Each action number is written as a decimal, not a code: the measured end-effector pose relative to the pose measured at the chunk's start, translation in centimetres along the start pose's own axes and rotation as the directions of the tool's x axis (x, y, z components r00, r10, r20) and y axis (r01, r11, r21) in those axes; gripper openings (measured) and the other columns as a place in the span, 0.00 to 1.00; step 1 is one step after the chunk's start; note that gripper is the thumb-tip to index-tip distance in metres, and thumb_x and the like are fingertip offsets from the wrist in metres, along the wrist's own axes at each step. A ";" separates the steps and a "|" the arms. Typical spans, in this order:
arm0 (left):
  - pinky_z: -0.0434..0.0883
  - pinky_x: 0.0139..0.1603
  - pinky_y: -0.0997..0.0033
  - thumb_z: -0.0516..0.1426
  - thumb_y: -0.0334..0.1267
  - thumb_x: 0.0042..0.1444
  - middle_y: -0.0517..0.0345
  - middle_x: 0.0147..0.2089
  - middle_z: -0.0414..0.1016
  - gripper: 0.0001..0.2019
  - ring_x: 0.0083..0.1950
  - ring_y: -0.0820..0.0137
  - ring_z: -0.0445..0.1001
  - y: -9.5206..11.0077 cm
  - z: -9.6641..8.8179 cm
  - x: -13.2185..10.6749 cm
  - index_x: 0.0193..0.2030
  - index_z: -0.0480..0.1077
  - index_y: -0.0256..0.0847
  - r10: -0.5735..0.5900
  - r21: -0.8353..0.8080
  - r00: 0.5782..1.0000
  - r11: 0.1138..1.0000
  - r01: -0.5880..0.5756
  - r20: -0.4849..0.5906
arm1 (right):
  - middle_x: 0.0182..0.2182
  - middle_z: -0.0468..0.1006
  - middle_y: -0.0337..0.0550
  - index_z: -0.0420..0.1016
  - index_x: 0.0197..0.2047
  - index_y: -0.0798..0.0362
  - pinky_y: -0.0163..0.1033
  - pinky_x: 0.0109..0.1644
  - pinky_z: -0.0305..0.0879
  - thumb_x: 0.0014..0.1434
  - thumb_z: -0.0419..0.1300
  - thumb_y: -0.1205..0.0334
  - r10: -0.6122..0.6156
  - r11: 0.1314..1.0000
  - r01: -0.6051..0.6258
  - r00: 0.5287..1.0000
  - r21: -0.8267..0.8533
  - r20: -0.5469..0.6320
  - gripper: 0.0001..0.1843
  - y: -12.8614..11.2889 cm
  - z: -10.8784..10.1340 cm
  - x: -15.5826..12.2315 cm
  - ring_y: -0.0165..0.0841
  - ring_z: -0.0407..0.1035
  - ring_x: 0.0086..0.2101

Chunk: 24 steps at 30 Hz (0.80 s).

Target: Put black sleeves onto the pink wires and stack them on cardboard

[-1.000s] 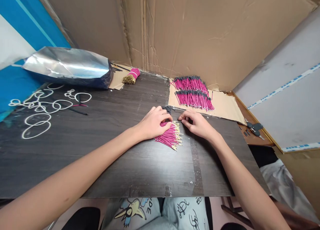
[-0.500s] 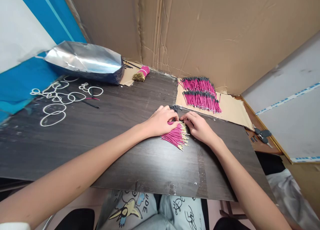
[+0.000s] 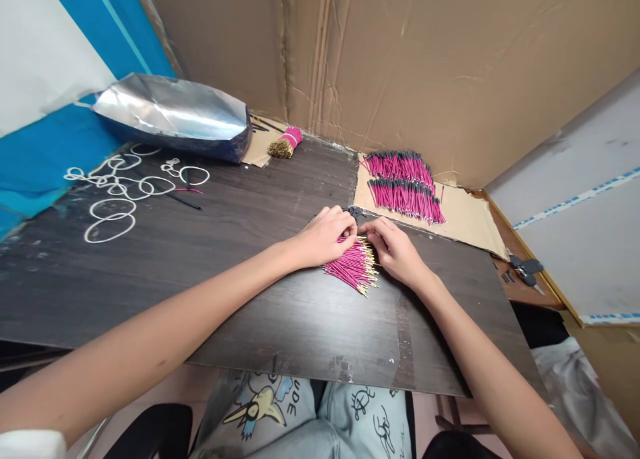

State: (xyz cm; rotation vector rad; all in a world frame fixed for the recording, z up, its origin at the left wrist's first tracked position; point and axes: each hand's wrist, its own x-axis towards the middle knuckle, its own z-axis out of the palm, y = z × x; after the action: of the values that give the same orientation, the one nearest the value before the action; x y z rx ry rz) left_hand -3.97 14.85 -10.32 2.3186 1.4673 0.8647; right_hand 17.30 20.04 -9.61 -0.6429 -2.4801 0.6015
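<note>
A fan of thin pink wires with gold-coloured ends (image 3: pixel 353 266) lies on the dark table in front of me. My left hand (image 3: pixel 327 237) rests over the far left part of the fan, thumb and fingers pinched together. Close to its fingertips, at the gold ends, my right hand (image 3: pixel 393 247) also pinches with thumb and forefinger. Whatever is between the fingers of each hand is too small to make out. Just beyond the fingertips sits a little heap of short black tubes (image 3: pixel 356 214), partly hidden by my left hand.
On a cardboard sheet (image 3: pixel 467 216) lie two rows of pink wires with black sleeves (image 3: pixel 405 199). A banded bundle of pink wires (image 3: pixel 286 142) is at the back, beside a silver bag (image 3: pixel 173 116). White rubber bands (image 3: pixel 114 209) lie at left, keys (image 3: pixel 525 269) at right.
My hands stay in nearly the same pinched pose over the wires, with only slight finger movement. The whole view has shifted a little.
</note>
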 end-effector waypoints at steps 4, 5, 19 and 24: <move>0.65 0.52 0.59 0.49 0.37 0.69 0.52 0.41 0.74 0.09 0.46 0.62 0.68 0.0 0.0 0.0 0.39 0.68 0.41 0.019 0.012 1.000 1.000 -0.019 0.019 | 0.46 0.75 0.49 0.71 0.53 0.48 0.47 0.54 0.67 0.72 0.47 0.68 0.007 1.000 -0.007 1.000 -0.028 -0.012 0.14 -0.1 -0.1 0.0 0.42 0.71 0.48; 0.65 0.53 0.59 0.48 0.37 0.69 0.52 0.42 0.74 0.10 0.46 0.62 0.68 -0.1 0.0 0.0 0.39 0.68 0.40 0.014 0.012 1.000 1.000 -0.014 0.018 | 0.46 0.75 0.49 0.71 0.53 0.48 0.47 0.54 0.67 0.72 0.47 0.68 0.007 0.999 -0.007 1.000 -0.033 -0.013 0.14 -0.1 -0.2 0.0 0.42 0.71 0.48; 0.66 0.51 0.62 0.48 0.39 0.72 0.56 0.43 0.78 0.10 0.42 0.66 0.72 -0.3 0.0 0.2 0.44 0.69 0.42 0.103 -0.079 0.993 0.991 -0.107 -0.055 | 0.41 0.79 0.44 0.73 0.47 0.50 0.41 0.45 0.67 0.72 0.54 0.55 0.150 0.968 -0.124 0.982 0.216 -0.111 0.11 0.0 0.0 0.0 0.37 0.72 0.39; 0.68 0.47 0.66 0.51 0.38 0.71 0.57 0.42 0.79 0.09 0.41 0.68 0.73 0.0 -0.2 0.2 0.45 0.72 0.42 0.065 -0.134 0.994 0.988 -0.077 -0.090 | 0.29 0.72 0.39 0.69 0.34 0.51 0.38 0.39 0.63 0.72 0.53 0.47 0.200 0.925 -0.175 0.979 0.337 -0.040 0.19 0.3 -0.2 0.0 0.33 0.67 0.32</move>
State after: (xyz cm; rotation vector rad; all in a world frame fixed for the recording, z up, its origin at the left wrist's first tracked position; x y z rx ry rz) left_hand -4.06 15.02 -10.13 2.2706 1.3192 1.0616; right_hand 17.53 20.29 -9.58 -0.7564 -2.1904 1.0236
